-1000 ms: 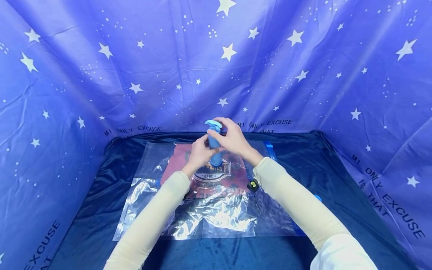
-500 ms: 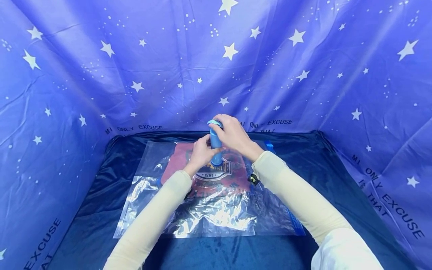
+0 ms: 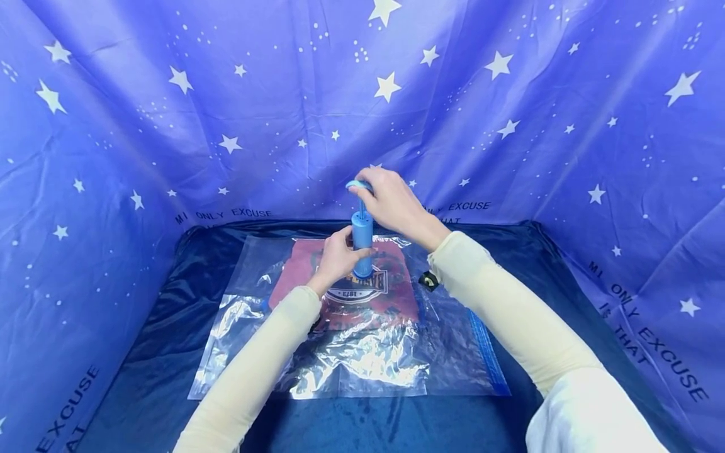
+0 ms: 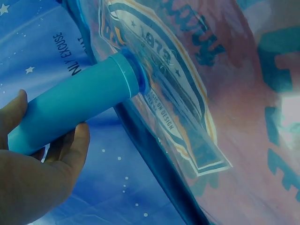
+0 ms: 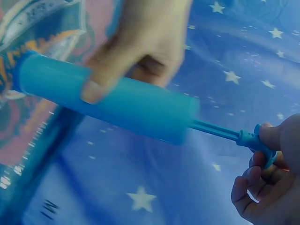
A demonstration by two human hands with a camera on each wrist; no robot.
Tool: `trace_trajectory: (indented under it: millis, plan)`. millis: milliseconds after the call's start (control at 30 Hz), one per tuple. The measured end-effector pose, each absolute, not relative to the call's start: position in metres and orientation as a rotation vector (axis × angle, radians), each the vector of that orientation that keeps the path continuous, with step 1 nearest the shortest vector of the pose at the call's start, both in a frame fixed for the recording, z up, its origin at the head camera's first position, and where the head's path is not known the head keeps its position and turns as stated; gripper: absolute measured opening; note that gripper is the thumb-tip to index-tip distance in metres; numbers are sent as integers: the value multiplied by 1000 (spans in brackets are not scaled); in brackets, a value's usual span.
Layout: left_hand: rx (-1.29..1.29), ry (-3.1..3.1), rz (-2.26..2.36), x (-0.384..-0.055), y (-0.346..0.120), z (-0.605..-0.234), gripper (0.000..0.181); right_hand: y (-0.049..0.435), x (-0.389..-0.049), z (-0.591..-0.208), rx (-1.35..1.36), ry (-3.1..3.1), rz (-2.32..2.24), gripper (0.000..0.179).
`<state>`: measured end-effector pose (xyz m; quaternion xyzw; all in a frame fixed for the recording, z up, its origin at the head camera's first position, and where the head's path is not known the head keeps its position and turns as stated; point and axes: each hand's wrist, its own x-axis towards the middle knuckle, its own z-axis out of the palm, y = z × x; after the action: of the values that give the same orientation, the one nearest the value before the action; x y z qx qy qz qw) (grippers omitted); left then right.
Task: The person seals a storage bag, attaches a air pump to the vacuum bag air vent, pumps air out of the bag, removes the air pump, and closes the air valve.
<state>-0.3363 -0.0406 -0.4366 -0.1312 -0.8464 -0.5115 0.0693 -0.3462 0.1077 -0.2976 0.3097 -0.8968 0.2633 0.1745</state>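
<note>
A blue hand pump (image 3: 362,234) stands upright on a clear plastic storage bag (image 3: 385,371), its base against the film. Inside the bag lies a folded pink cloth (image 3: 396,277) with a printed badge. My left hand (image 3: 338,257) grips the pump's barrel (image 4: 79,98) low down, thumb and fingers on either side. My right hand (image 3: 396,202) holds the pump's handle (image 5: 265,147) from above, thumb and fingers curled round it. Between handle and barrel the thin rod (image 5: 215,130) shows, drawn out. In the right wrist view the left hand is blurred.
A blue zip strip (image 3: 488,352) runs along the bag's right edge. A small black thing (image 3: 428,280) sits by the right sleeve. Dark blue cloth (image 3: 572,352) covers the table, and a starry purple curtain (image 3: 272,94) hangs behind and at both sides.
My right hand has risen, pulling the pump's handle up out of the barrel after being close on top of it. My left hand and the barrel stay in place.
</note>
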Motion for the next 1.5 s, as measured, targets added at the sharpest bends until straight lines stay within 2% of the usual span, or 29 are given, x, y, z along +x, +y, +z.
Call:
trace_trajectory:
  millis: [333, 600, 833, 1167, 1300, 1500]
  plan:
    - [-398, -2575, -1520, -338, -42, -437, 48, 104, -342, -222, 886, -2385, 721, 25]
    - [-405, -2596, -1549, -336, -42, -439, 49, 104, -339, -202, 836, -2375, 710, 25]
    - [-387, -2623, -1544, -336, -41, -438, 48, 101, -339, -224, 827, -2390, 754, 23]
    - [-411, -2592, -1555, -338, -44, -440, 47, 103, -347, -322, 817, -2698, 619, 22]
    - [-425, -2586, -1508, -339, -44, -438, 44, 104, -348, -329, 826, -2710, 570, 22]
    - [-411, -2602, -1557, -336, -42, -440, 46, 106, -348, -310, 846, -2681, 557, 22]
